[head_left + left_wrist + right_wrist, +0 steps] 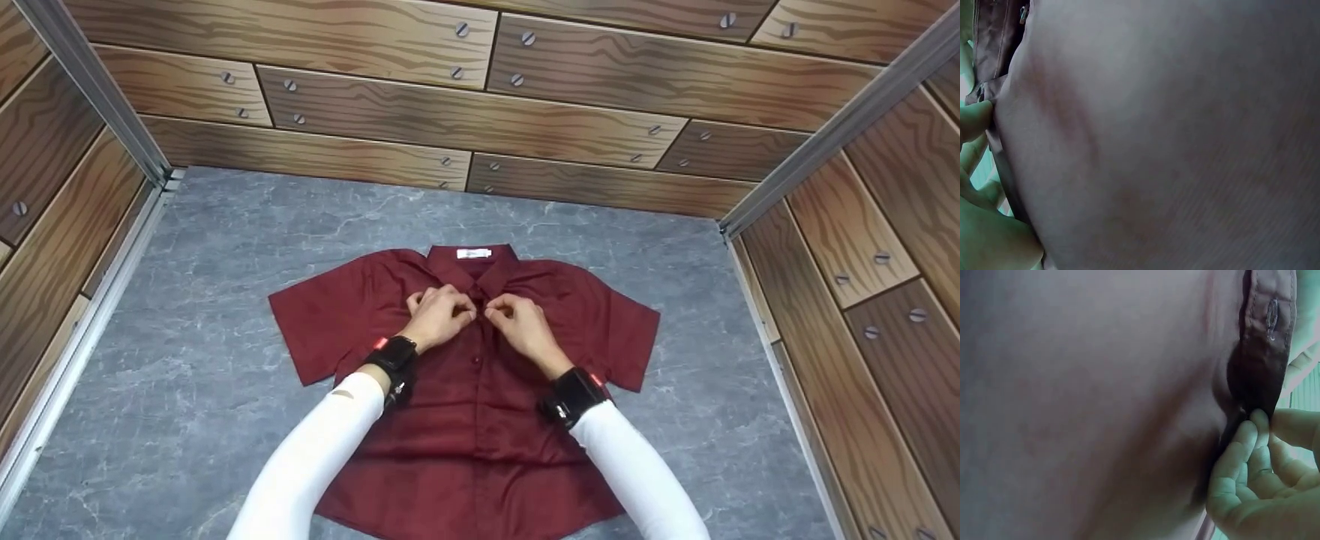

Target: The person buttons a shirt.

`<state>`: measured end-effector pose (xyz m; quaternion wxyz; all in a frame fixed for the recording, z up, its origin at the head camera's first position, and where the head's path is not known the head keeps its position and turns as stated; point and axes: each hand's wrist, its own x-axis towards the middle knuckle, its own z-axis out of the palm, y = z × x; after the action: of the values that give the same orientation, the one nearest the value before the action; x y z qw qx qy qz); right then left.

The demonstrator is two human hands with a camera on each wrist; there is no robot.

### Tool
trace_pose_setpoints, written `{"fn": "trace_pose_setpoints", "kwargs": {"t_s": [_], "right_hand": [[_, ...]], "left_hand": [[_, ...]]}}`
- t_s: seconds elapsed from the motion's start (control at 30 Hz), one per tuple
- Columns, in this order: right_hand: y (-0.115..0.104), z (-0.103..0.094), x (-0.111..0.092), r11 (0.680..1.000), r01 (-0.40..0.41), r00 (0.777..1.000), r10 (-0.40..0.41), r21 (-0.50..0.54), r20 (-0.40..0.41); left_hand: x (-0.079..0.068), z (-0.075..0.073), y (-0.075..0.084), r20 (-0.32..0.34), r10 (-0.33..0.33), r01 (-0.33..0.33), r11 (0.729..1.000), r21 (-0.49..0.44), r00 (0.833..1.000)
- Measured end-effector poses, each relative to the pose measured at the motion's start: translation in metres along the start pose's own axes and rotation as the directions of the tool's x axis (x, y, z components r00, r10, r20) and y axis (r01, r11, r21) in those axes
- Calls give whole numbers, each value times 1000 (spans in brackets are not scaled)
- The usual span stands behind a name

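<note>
A dark red short-sleeved shirt [420, 442] lies front up, its collar [497, 277] at the far end. Just below the collar, my left hand [439, 316] pinches one edge of the front opening between thumb and fingertips. Close beside it, my right hand [525, 324] pinches the opposite edge. In the right wrist view, thumb and fingertips grip the placket [1261, 354] below a stitched buttonhole [1271, 318]. The left wrist view has fingers [974, 121] on the folded cloth edge at far left. A small button [476, 360] shows lower down the front.
The shirt rests on a grey marbled surface [187, 315]. Wood-patterned panels [375, 105] wall in the back and both sides, with metal rails [82, 300] along the corners and edges. A white label [472, 253] sits inside the collar.
</note>
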<state>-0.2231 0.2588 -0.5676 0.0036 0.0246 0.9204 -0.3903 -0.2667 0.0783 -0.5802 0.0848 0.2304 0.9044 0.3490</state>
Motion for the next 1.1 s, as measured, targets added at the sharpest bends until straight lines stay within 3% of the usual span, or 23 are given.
{"fn": "trace_pose_setpoints", "kwargs": {"t_s": [0.4,0.7,1.1], "right_hand": [[-6,4,1,1000,4,1000,-4,3,15],[-5,5,-1,996,79,997,-79,-42,13],[-4,6,-6,971,195,981,-195,-138,19]], "left_hand": [[1,-1,0,43,-25,25,1000,8,999],[2,-1,0,17,-27,26,999,24,999],[5,-3,0,42,-111,113,993,-33,993]]}}
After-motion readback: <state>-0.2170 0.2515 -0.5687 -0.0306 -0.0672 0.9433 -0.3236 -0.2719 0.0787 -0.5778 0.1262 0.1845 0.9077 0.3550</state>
